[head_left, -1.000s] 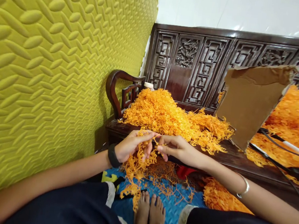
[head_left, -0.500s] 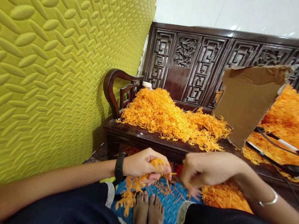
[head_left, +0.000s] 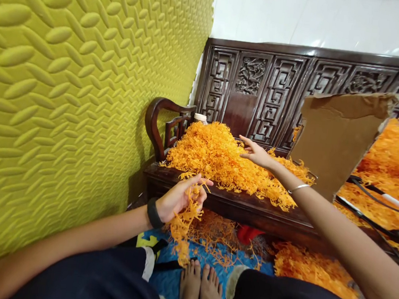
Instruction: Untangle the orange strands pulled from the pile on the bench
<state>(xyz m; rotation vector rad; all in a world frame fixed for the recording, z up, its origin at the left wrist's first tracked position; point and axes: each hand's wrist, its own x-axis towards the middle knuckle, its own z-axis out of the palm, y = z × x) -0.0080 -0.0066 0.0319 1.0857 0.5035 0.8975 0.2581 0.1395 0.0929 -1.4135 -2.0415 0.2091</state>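
My left hand [head_left: 183, 195], with a black band at the wrist, is closed on a dangling bunch of orange plastic pieces [head_left: 182, 228] in front of the bench edge. Thin branching strands hang below its fingers. My right hand [head_left: 255, 154], a silver bangle on its forearm, reaches over the large pile of orange plastic pieces [head_left: 213, 151] on the bench seat. Its fingers are spread and hold nothing. Whether its fingertips touch the pile I cannot tell.
A dark carved wooden bench [head_left: 195, 189] stands against the wall. Upright cardboard [head_left: 339, 135] separates the pile from another orange heap [head_left: 394, 160] at right. More orange pieces [head_left: 315, 271] lie below the bench, near a blue mat [head_left: 168, 279]. A white-lidded container [head_left: 200, 117] sits behind the pile.
My right hand has moved from near my left hand, above the floor, up and forward over the pile, its fingers opening. My left hand has risen slightly leftward, still holding the orange bunch.
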